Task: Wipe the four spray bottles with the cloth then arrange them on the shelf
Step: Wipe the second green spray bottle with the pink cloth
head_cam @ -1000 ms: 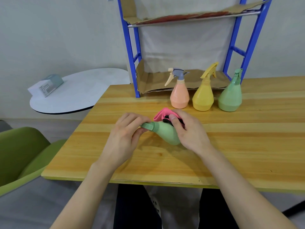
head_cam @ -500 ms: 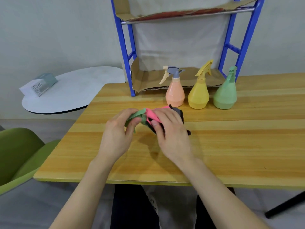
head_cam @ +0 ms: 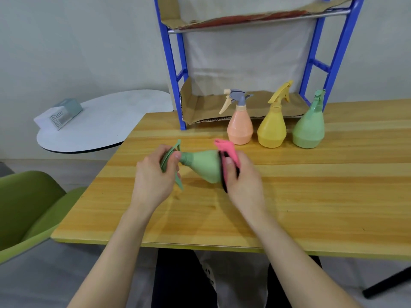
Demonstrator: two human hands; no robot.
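Green spray bottle (head_cam: pixel 201 166) held sideways just above the surface (head_cam: pixel 311 196), long axis left-right. Left hand (head_cam: pixel 153 176): fingers curled round trigger head. Right hand (head_cam: pixel 242 181) pinches pink cloth (head_cam: pixel 226 152) against base end; bottle body lies leftward of cloth.

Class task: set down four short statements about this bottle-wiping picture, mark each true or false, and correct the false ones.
1. The left hand grips the trigger end of a green spray bottle held sideways. True.
2. The right hand holds a blue cloth. False: it presses a pink cloth to that bottle's base.
3. Three spray bottles stand upright on the wooden table. True.
4. The yellow spray bottle stands on the blue shelf. False: it stands on the table, between the peach spray bottle and a second green spray bottle.
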